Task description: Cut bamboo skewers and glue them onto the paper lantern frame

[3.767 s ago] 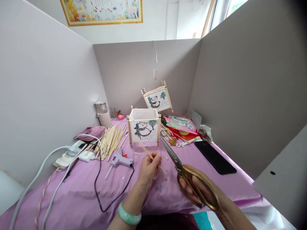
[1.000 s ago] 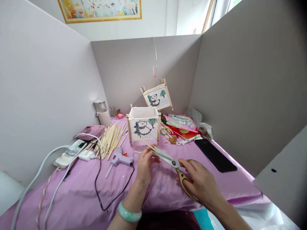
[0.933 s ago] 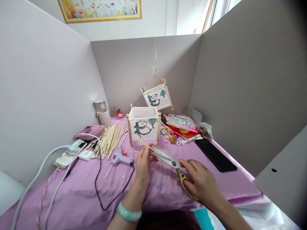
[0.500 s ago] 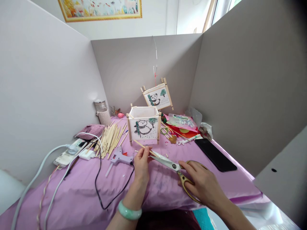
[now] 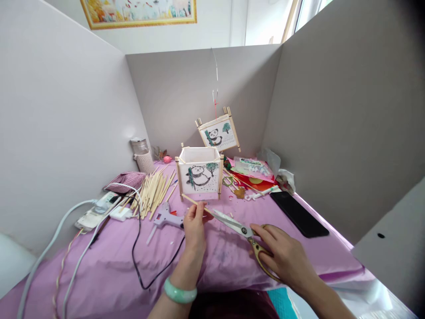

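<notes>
My left hand (image 5: 195, 226), with a pale green bangle on its wrist, pinches a thin wooden stick (image 5: 190, 199) that points up and to the left. My right hand (image 5: 282, 252) grips gold-handled scissors (image 5: 232, 223), fingers through the loops. The scissor blades are nearly together, and their tips reach the stick's right end beside my left fingers. Just behind the hands stands a paper lantern (image 5: 200, 179) framed with sticks, a panda drawn on its front. To the left of my left hand lies a light purple glue gun (image 5: 166, 219).
A second panda lantern (image 5: 219, 135) hangs tilted from a wire at the back. Many loose sticks (image 5: 154, 190) lie left, near a power strip (image 5: 96, 212) and cables. A black phone (image 5: 299, 215) rests at right, with craft supplies (image 5: 254, 170) behind it. Grey panels enclose the table.
The scissor blades have closed from a wider gap. The stick and my left hand have shifted slightly left, while my right hand has moved a little to the right.
</notes>
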`<state>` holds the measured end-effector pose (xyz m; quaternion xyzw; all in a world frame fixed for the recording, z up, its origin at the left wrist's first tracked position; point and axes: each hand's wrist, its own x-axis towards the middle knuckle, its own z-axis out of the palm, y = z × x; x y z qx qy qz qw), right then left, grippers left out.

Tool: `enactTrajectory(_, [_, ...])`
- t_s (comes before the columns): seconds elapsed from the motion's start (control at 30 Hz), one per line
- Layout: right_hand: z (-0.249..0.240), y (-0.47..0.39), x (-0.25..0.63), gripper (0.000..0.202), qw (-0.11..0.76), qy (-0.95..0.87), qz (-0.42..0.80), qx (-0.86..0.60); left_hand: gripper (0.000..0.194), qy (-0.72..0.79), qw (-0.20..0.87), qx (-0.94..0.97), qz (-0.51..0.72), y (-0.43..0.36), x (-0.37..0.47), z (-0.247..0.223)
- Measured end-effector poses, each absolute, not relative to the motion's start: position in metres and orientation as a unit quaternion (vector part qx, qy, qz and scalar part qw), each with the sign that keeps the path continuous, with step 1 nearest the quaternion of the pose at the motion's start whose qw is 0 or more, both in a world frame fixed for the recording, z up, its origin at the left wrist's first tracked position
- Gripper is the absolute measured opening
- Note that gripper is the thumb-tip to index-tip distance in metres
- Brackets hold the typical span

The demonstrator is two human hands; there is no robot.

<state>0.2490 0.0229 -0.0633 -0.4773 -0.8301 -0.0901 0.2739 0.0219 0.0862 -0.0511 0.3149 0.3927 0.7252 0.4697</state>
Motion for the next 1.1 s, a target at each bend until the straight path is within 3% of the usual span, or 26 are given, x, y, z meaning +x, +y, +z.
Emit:
enactTrajectory(0.13, [-0.066,0.022,0.247,0.043,0.288,-0.820,-0.049,-0.493,0.035,0.379,0.470,0.297,0.740,0.086,0.022,-0.050])
enactTrajectory(0.3, [-0.055,0.012,0.235,0.043,0.338,-0.767,0.128,-0.530,0.034,0.323,0.495,0.274,0.758,0.082,0.022,-0.046])
enactTrajectory(0.57, [-0.030,0.001,0.230,0.044,0.295,-0.734,0.237,-0.563,0.030,0.259,0.523,0.296,0.756,0.077,0.023,-0.041])
enactTrajectory(0.77, [-0.029,0.002,0.240,0.046,0.311,-0.673,0.392,-0.545,0.024,0.252,0.524,0.360,0.730,0.073,0.027,-0.043])
enactTrajectory(1.1, [-0.035,0.006,0.242,0.052,0.338,-0.638,0.450,-0.526,0.021,0.269,0.477,0.436,0.714,0.072,0.027,-0.049])
